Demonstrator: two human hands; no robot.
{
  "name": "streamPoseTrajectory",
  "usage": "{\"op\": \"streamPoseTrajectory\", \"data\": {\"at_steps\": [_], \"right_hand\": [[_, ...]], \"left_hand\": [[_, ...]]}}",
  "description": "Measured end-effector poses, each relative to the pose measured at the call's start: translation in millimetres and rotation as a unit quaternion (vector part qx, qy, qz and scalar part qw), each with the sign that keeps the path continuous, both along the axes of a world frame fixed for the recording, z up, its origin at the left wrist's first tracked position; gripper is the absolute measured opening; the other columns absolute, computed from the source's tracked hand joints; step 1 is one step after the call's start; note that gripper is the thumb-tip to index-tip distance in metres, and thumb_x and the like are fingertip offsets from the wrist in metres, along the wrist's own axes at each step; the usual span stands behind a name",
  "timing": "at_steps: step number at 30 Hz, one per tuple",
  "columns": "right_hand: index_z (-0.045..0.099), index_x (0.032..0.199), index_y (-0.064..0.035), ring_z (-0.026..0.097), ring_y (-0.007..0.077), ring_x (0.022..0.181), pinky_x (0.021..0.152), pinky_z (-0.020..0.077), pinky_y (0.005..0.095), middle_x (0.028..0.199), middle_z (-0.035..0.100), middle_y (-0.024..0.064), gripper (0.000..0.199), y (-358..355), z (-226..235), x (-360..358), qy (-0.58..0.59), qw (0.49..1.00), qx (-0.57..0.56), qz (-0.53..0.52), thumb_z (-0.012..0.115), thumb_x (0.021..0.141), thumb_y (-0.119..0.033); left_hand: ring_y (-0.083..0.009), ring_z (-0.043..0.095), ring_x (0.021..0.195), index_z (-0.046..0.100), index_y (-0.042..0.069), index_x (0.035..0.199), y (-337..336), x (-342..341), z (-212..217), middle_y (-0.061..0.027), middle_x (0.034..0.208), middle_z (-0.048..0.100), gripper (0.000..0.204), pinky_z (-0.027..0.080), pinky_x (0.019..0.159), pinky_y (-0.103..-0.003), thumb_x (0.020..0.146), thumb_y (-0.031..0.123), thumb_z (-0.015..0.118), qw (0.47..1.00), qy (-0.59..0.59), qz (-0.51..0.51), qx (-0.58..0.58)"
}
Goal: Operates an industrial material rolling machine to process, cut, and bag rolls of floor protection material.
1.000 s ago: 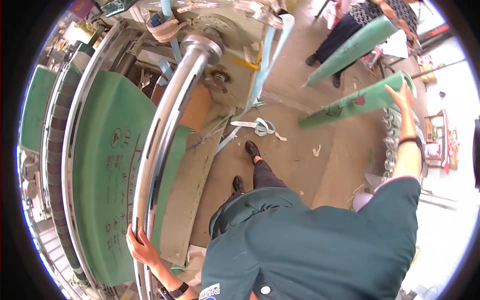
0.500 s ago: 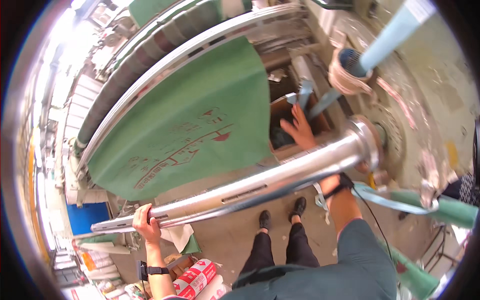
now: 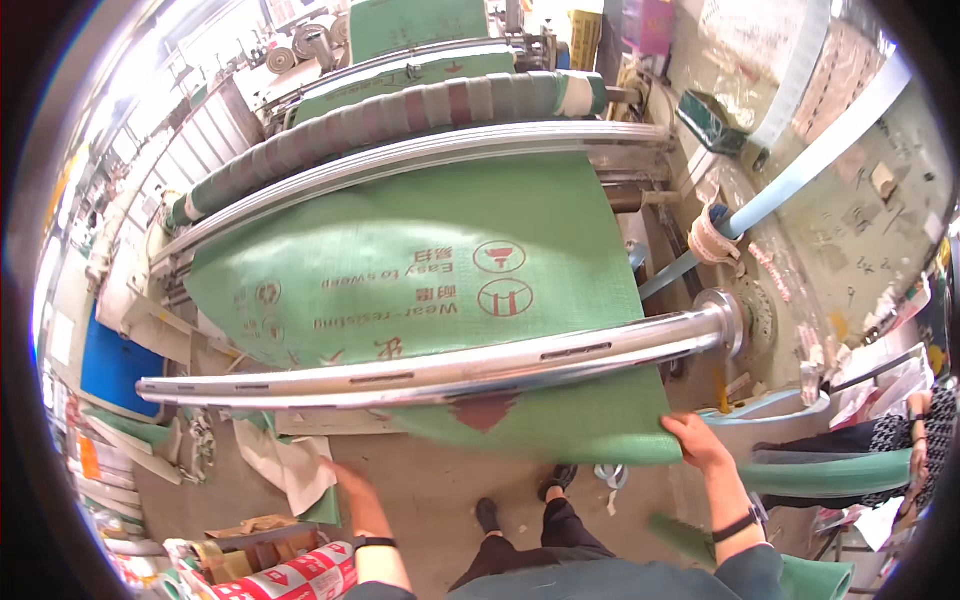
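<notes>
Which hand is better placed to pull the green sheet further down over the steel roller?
Right. The right hand already pinches the green sheet's lower corner below the roller; the left hand appears off its edge.

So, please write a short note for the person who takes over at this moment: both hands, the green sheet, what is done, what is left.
Right hand: grips the lower right corner of the green woven plastic sheet.
Left hand: under the sheet's lower left edge; grip not clear.
Sheet: runs from the upper rollers down behind the long shiny metal roller bar; its bottom edge hangs below the bar.
Done: edge is past the bar.
Left: probably pulling it further and evening it out.
</notes>
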State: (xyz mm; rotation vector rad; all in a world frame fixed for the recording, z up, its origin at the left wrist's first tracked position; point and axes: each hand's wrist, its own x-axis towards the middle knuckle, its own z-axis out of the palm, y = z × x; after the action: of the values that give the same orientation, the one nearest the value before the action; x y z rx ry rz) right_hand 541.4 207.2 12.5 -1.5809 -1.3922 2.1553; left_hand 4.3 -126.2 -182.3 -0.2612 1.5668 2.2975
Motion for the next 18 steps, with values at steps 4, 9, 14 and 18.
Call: {"op": "streamPoseTrajectory", "data": {"at_steps": [4, 9, 14, 18], "right_hand": [[0.056, 0.122, 0.0044, 0.059, 0.0166, 0.102, 0.089, 0.0477, 0.0317, 0.112, 0.063, 0.0065, 0.055, -105.6, 30.4, 22.6, 0.088, 0.995, 0.039, 0.025, 0.075, 0.08, -0.025], [0.059, 0.113, 0.0053, 0.065, 0.0184, 0.087, 0.076, 0.0543, 0.0335, 0.104, 0.066, 0.0106, 0.037, -176.6, 42.7, 55.9, 0.0, 0.978, -0.008, -0.208, 0.071, 0.084, -0.015], [0.063, 0.105, 0.0045, 0.067, 0.0161, 0.078, 0.067, 0.0544, 0.0297, 0.094, 0.069, 0.0079, 0.032, -163.1, 57.4, 68.4, -0.012, 0.985, 0.02, -0.169, 0.069, 0.086, -0.02], [0.064, 0.102, 0.0042, 0.067, 0.0154, 0.078, 0.067, 0.0535, 0.0269, 0.093, 0.069, 0.0073, 0.03, -154.1, 72.6, 58.5, -0.011, 0.985, 0.031, -0.169, 0.07, 0.084, -0.019]], "left_hand": [[-0.0234, 0.053, 0.111, 0.038, 0.011, 0.138, 24.4, 70.9, -112.8, -0.0089, 0.127, 0.053, 0.068, 0.044, 0.093, -0.039, 0.091, 0.06, 0.043, 0.828, 0.395, -0.319, -0.237], [-0.0234, 0.053, 0.11, 0.044, 0.007, 0.133, 28.7, 52.0, -22.2, -0.009, 0.122, 0.055, 0.062, 0.044, 0.093, -0.04, 0.093, 0.054, 0.043, 0.982, 0.144, -0.113, -0.034], [-0.0234, 0.053, 0.11, 0.049, 0.003, 0.128, -111.8, -66.7, 70.6, -0.0091, 0.117, 0.057, 0.056, 0.045, 0.093, -0.041, 0.094, 0.048, 0.043, 0.964, 0.212, 0.133, -0.091], [-0.0276, 0.056, 0.103, 0.055, 0.001, 0.118, -238.3, -111.5, 138.7, -0.0125, 0.117, 0.057, 0.053, 0.046, 0.091, -0.04, 0.095, 0.044, 0.036, 0.991, 0.134, 0.008, 0.005]]}}
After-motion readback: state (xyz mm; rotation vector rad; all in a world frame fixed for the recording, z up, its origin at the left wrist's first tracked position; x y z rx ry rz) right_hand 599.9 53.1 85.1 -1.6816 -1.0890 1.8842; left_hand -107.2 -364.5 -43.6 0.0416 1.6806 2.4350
